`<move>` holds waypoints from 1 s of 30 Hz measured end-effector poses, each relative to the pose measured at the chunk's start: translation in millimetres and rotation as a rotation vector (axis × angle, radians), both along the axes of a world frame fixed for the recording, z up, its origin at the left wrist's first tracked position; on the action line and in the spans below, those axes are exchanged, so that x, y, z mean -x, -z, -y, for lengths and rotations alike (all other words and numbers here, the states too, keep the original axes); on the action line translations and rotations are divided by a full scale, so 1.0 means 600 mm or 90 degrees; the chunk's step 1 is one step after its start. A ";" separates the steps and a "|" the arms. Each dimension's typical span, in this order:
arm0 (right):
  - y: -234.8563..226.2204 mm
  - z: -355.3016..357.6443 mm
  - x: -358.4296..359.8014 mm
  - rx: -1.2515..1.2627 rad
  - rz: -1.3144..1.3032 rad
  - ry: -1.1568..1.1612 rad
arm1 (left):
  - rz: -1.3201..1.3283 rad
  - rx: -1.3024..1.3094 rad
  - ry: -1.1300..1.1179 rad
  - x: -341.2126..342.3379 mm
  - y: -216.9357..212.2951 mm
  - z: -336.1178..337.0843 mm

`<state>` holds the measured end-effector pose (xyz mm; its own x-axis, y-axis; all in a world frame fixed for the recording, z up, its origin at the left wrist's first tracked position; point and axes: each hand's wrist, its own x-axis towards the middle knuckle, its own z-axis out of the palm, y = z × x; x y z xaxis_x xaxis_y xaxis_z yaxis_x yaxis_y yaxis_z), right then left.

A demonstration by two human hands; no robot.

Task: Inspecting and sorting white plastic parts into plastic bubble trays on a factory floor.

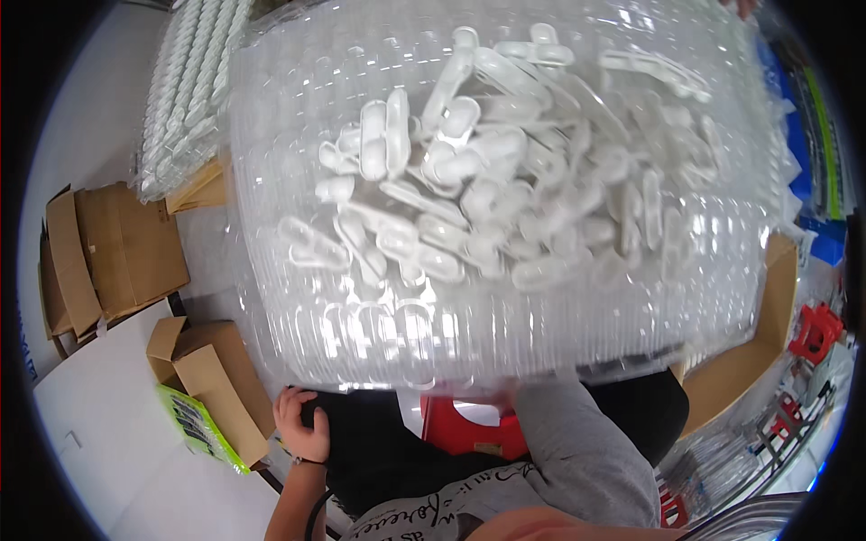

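Observation:
A wide, clear plastic tray [298,171] with rows of moulded hollows lies before me and fills the middle. Heaped loosely on it are many small white, rounded, oblong plastic pieces [487,162], some blurred. My left hand [305,428] rests on my black-trousered leg just below the tray's near left corner, fingers spread and holding nothing. From the lower right my grey-sleeved right arm [573,451] reaches to the near edge of the tray. My right hand is mostly hidden there and smeared, so its grip does not show.
Another person's fingers [741,7] show at the far right corner. Cardboard boxes [135,243] stand at left, below stacked white moulded trays [194,81]. An open carton [740,370] sits at right, near red stools [816,332]. Part of a red seat [451,428] shows below the tray.

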<state>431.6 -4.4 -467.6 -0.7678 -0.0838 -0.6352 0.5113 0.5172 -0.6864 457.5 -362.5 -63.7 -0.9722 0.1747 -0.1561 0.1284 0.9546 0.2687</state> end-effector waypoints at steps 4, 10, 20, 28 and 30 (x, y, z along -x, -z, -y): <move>0.030 0.051 0.034 0.045 -0.024 -0.053 | 0.017 0.006 -0.025 0.025 0.017 0.007; 0.036 0.095 0.022 0.091 -0.060 -0.116 | 0.035 -0.027 -0.081 0.037 0.025 -0.014; -0.099 0.095 -0.104 0.099 -0.087 -0.225 | -0.038 0.013 0.002 0.047 0.004 -0.045; -0.395 0.050 -0.219 0.053 -0.293 -0.232 | -0.013 -0.082 0.037 0.021 -0.029 -0.075; -0.498 0.003 -0.239 0.175 -0.282 -0.299 | -0.020 -0.113 0.028 0.009 -0.036 -0.091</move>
